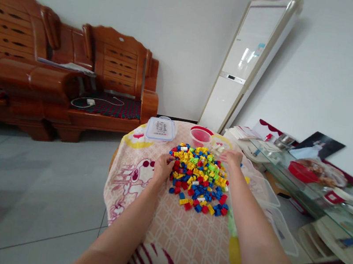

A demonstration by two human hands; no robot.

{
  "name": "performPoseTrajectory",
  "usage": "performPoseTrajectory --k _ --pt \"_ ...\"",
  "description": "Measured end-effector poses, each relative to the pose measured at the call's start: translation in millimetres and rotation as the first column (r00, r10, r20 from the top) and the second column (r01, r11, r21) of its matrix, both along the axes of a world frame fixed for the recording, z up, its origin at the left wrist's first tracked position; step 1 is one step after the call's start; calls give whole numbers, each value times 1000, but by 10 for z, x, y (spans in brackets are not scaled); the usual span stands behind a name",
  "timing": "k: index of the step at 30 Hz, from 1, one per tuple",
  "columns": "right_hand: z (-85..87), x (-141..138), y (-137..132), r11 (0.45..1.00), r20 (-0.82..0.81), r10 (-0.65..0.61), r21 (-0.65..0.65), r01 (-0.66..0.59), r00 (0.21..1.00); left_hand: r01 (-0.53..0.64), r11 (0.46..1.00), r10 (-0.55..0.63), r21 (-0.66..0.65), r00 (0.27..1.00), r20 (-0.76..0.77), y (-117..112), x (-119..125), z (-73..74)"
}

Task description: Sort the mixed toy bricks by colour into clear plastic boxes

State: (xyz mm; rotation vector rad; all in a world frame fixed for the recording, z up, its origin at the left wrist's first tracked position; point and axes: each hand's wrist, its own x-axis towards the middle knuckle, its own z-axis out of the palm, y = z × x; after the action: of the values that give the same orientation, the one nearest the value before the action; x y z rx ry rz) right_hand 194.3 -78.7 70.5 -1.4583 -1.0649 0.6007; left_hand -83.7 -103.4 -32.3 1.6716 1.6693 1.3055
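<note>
A heap of small red, blue, yellow and green bricks (201, 178) lies on a table covered with a pink patterned cloth (180, 235). My left hand (163, 167) rests at the heap's left edge, fingers curled in a pinch on a small brick I cannot name. My right hand (232, 158) reaches over the far right of the heap, fingers bent downward near the bricks; what it holds, if anything, is too small to see.
A clear lidded box (160, 129) and a red round tub (200, 136) stand at the table's far edge. A wooden sofa (55, 72) is at the left. A glass side table (319, 181) with clutter and clear plastic bins (269, 200) sit at the right.
</note>
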Motion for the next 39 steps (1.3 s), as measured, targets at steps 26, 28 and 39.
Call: performPoseTrajectory --k 26,28,39 --pt "-622 -809 -1031 889 855 449 -457 -33 260 2 999 -5 -34 995 -96 -21 -5 37" --pt "-640 -791 -1049 899 853 429 -434 -50 296 0 999 -3 -34 996 -89 -23 -4 35" --pt "-630 -553 -1060 945 292 266 -268 -188 919 0 1000 -2 -29 996 -88 -31 -4 40"
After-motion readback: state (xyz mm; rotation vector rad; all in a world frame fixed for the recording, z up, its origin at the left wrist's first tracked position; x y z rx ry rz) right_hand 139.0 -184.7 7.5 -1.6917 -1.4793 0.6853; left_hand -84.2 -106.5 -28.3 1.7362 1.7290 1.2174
